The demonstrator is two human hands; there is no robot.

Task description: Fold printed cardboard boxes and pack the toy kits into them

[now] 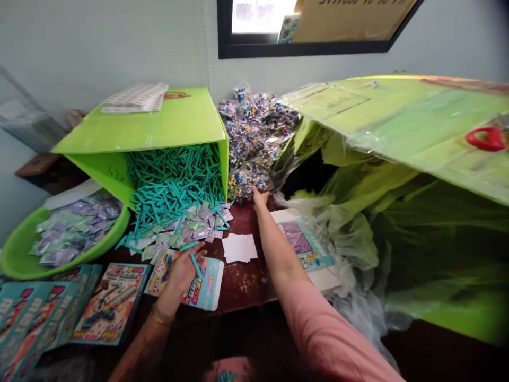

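Note:
My left hand (183, 271) is over a printed card pouch (212, 281), with teal pen-like sticks (196, 266) between its fingers. My right hand (260, 197) reaches out to the near edge of a heap of clear bags of multicoloured beads (248, 183); its thumb touches a bag, and the other fingers are partly hidden. White paper cards (239, 248) lie on the dark red table (242, 286) between my arms. Behind my left hand, small purple and green packets (201, 220) are scattered before a pile of teal sticks (170, 199).
A green box (159, 124) lies on its side around the sticks. At left are a green basin (16, 254) of packets and printed boxes (113, 302). At right, a teal printed sheet (322, 246), plastic film, and a large green box with red scissors (487, 139) on top.

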